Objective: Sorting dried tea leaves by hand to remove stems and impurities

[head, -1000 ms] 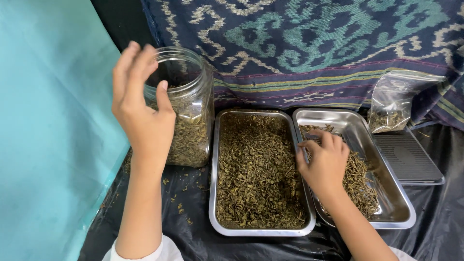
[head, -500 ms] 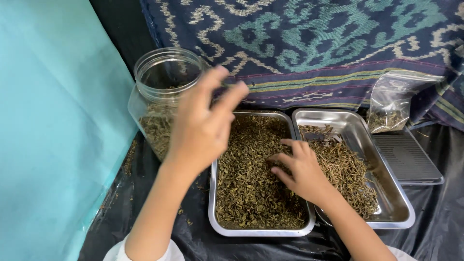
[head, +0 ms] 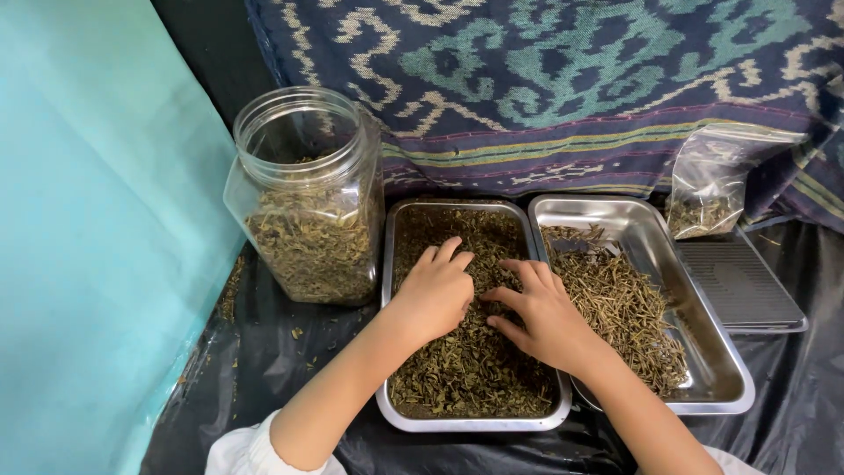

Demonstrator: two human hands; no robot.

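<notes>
Left hand [head: 437, 290]: down from jar [head: 309, 198] since earlier, fingers loosely spread on dried leaves [head: 457, 369]; right hand [head: 538, 310] alongside, likewise open, gripping nothing.

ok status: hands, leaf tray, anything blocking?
Left hand and right hand both down in the leaf tray, fingers spread on dried leaves. Grip unclear. Nothing blocking; jar stands left.

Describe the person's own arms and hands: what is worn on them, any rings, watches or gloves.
Both hands are bare: no gloves, rings or watch show on the left hand or the right hand. The forearms are uncovered too. A white sleeve is pushed up near the left elbow, and a sliver of white fabric shows by the right arm at the frame's bottom edge.
</notes>
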